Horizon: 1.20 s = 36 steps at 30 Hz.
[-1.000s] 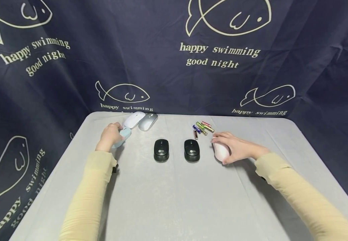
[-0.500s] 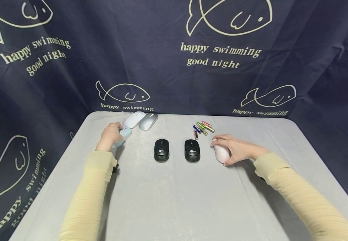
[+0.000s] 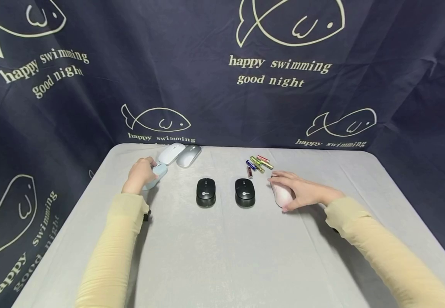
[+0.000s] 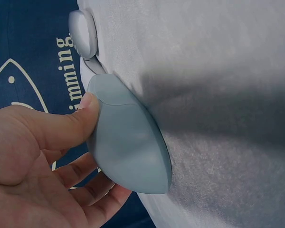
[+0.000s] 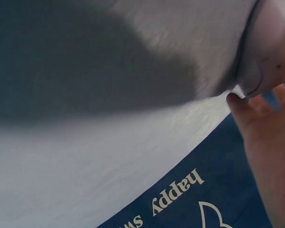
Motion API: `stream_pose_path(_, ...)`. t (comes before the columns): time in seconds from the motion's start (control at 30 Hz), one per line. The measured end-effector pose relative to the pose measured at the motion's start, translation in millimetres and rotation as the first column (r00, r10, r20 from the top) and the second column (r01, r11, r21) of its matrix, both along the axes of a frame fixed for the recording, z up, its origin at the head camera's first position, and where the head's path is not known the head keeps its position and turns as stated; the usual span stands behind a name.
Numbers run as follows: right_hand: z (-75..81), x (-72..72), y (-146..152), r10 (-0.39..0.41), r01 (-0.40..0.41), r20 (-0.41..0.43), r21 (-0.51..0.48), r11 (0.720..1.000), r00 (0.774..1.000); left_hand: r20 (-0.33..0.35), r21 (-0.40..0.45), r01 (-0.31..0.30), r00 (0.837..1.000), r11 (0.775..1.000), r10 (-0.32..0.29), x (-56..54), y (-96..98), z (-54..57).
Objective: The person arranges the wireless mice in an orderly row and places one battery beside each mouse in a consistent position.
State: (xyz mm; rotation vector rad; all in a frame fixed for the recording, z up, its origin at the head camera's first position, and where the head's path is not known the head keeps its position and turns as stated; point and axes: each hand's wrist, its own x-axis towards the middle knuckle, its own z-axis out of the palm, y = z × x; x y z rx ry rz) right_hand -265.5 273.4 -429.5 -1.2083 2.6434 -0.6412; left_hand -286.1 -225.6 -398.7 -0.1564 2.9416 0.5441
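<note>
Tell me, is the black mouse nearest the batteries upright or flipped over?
Upright: the black mouse shows its top, with a pale logo facing up.

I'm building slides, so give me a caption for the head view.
Left hand grips a blue mouse, right hand grips a pale pink mouse, two black mice between them.

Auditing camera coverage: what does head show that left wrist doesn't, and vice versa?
Head only: the right hand on the pink mouse, two black mice, the loose batteries, and both sleeves.

Left wrist only: the palm side of the left hand, and the seam across the blue mouse plainly readable.

Both: left hand gripping the blue mouse, the silver mouse, the table and the printed curtain. The white mouse seems to be in left wrist too, mostly hidden.
</note>
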Motion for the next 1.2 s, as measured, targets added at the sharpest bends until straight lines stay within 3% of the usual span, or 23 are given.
stream_pose_path(0.2, 5.1, 7.8, -6, -0.180, 0.181, -0.007, 0.015, 0.983, 0.984, -0.006, -0.002, 0.001, 1.000, 1.000, -0.001, -1.1, -0.8, -2.8)
stream_pose_path(0.37, 5.8, 12.8, -10, -0.259, 0.260, -0.017, 0.028, 0.965, 0.966, -0.008, -0.010, 0.000, 1.000, 1.000, 0.000, -1.6, -1.1, -3.7)
stream_pose_path(0.87, -4.7, 12.1, -8, -0.323, 0.323, 0.001, -0.001, 0.946, 0.946, -0.020, -0.019, 0.033, 0.999, 0.999, -0.034, -1.5, 0.2, -1.4)
stream_pose_path(1.2, -6.8, 12.1, -8, -0.329, 0.329, 0.003, -0.013, 0.944, 0.944, -0.041, -0.077, 0.153, 0.987, 0.985, -0.157, -0.4, -1.1, 0.2)
